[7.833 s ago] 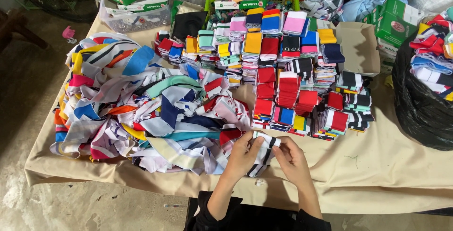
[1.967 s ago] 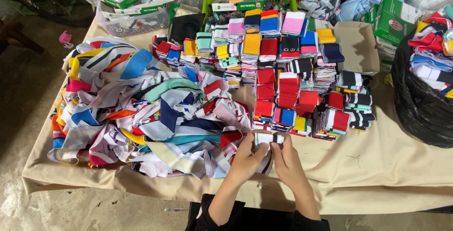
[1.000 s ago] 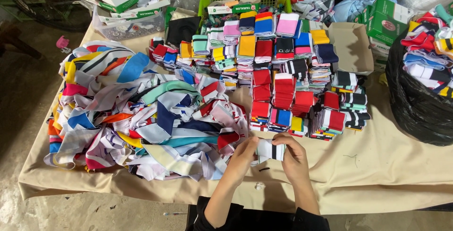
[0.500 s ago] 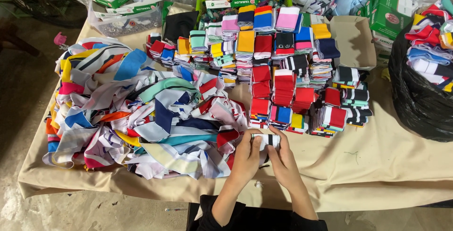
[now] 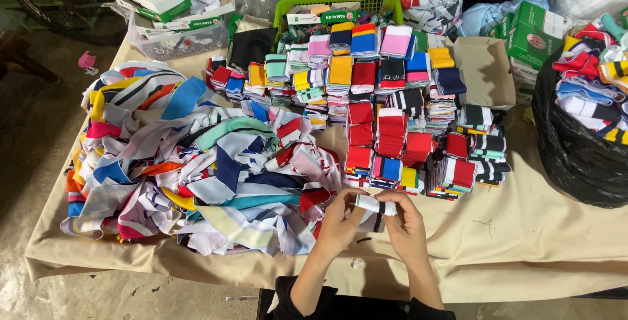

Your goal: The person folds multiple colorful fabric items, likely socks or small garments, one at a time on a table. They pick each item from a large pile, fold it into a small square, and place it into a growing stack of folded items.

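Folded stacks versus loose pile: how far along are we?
Done: many folded stacks sit in rows. In hand: left hand and right hand fold one white strip. Left: the big loose pile, plus more in the black bag.

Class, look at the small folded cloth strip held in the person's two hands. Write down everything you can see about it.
The folded cloth strip is small and mostly white, with a thin dark stripe; it looks like soft knitted fabric. It lies roughly level, pinched at its left end by the left hand and at its right end by the right hand. It is held just above the beige tablecloth, in front of the stacks of folded strips. Fingers hide part of it.
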